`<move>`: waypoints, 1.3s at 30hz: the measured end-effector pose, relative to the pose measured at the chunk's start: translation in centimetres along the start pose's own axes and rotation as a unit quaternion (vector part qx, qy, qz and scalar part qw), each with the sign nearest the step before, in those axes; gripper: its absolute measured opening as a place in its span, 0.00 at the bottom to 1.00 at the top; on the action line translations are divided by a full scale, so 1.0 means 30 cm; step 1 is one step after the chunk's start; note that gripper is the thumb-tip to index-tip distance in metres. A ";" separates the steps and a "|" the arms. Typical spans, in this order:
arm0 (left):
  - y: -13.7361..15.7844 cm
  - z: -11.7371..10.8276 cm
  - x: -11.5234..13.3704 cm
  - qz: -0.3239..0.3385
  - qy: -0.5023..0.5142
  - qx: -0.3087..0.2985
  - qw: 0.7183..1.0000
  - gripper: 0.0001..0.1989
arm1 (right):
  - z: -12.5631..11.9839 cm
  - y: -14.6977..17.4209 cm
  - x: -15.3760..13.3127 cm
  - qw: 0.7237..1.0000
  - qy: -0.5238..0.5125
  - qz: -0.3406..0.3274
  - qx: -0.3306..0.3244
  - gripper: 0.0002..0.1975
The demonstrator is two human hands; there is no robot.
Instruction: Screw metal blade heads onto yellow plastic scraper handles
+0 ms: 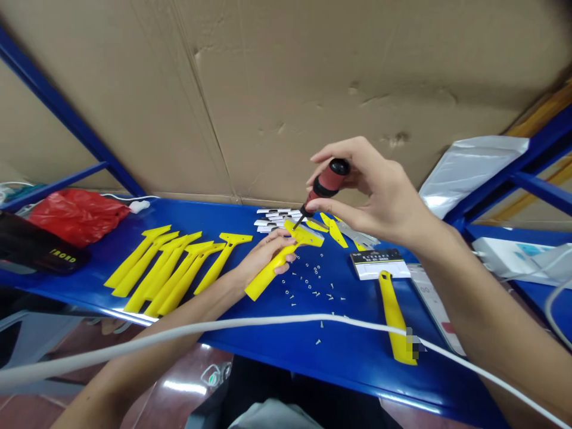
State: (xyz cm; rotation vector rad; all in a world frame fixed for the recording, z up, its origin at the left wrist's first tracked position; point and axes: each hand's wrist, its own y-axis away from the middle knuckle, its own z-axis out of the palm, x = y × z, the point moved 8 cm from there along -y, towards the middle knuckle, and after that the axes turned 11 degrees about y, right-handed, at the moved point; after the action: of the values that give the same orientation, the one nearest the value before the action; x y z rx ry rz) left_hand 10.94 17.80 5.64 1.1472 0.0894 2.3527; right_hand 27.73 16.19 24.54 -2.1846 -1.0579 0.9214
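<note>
My left hand [273, 253] is closed around a yellow scraper [264, 280], its handle angled toward me and its wide head pointing away. In my right hand [370, 190] is a red and black screwdriver [326, 182], tilted, with its shaft down at the scraper's head. Whether the tip sits in a screw is too small to tell. Small screws and nuts [315, 286] lie scattered on the blue table just right of the scraper. Behind it are white-wrapped blades [272, 219], and to their right several flat yellow pieces [335, 229] and grey metal plates [357, 232].
Several yellow scraper handles [163, 268] lie in a row at left. A red plastic bag [78, 215] and a black case [38, 244] are beyond them. At right lies a scraper with a card-covered head [397, 322]. A white cable [268, 320] crosses in front of me.
</note>
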 end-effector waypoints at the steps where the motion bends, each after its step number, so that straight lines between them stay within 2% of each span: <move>1: 0.004 0.004 0.005 0.004 -0.003 0.001 1.000 0.21 | -0.005 -0.004 -0.007 1.000 0.019 -0.005 0.006 0.27; 6: 0.006 0.011 0.001 0.006 0.003 0.002 1.000 0.21 | -0.011 -0.051 -0.053 0.995 0.099 -0.033 0.006 0.22; 8: 0.005 0.009 0.000 0.006 0.018 0.006 1.000 0.23 | -0.001 -0.073 -0.062 0.995 0.090 -0.036 -0.025 0.23; 11: 0.008 0.005 0.017 0.015 0.037 0.017 0.999 0.25 | 0.009 -0.092 -0.063 0.998 0.026 -0.030 -0.058 0.22; 14: 0.010 -0.001 0.034 0.014 0.037 0.022 0.999 0.25 | 0.002 -0.094 -0.068 0.999 -0.003 -0.041 -0.036 0.19; 19: -0.005 -0.022 0.046 0.042 0.033 0.019 0.998 0.26 | 0.004 -0.085 -0.078 0.995 0.076 -0.060 -0.003 0.12; 21: -0.009 -0.024 0.037 0.035 0.033 0.018 0.999 0.26 | 0.001 -0.082 -0.074 0.996 0.078 -0.050 0.011 0.13; 25: -0.007 -0.021 0.026 0.007 0.033 0.032 0.999 0.27 | 0.024 -0.074 -0.056 0.999 0.018 -0.037 -0.027 0.20; 29: -0.005 -0.021 0.037 0.004 0.052 0.045 0.998 0.24 | 0.038 -0.070 -0.033 0.998 -0.027 -0.039 -0.038 0.20; 32: -0.006 -0.027 0.037 0.004 0.051 0.046 0.998 0.23 | 0.039 -0.070 -0.030 0.998 -0.006 -0.050 -0.032 0.19; 36: -0.006 -0.028 0.022 0.001 0.018 0.026 1.000 0.22 | 0.025 -0.072 -0.025 0.999 0.040 -0.032 -0.014 0.19; 39: -0.014 -0.034 0.018 0.021 0.026 0.026 0.999 0.24 | 0.021 -0.067 -0.025 0.998 0.043 -0.025 -0.030 0.20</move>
State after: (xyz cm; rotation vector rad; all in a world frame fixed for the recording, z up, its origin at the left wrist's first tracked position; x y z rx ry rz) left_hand 10.07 18.58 5.27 1.1226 0.1476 2.4303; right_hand 25.98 16.78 25.83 -2.2154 -1.1070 0.7763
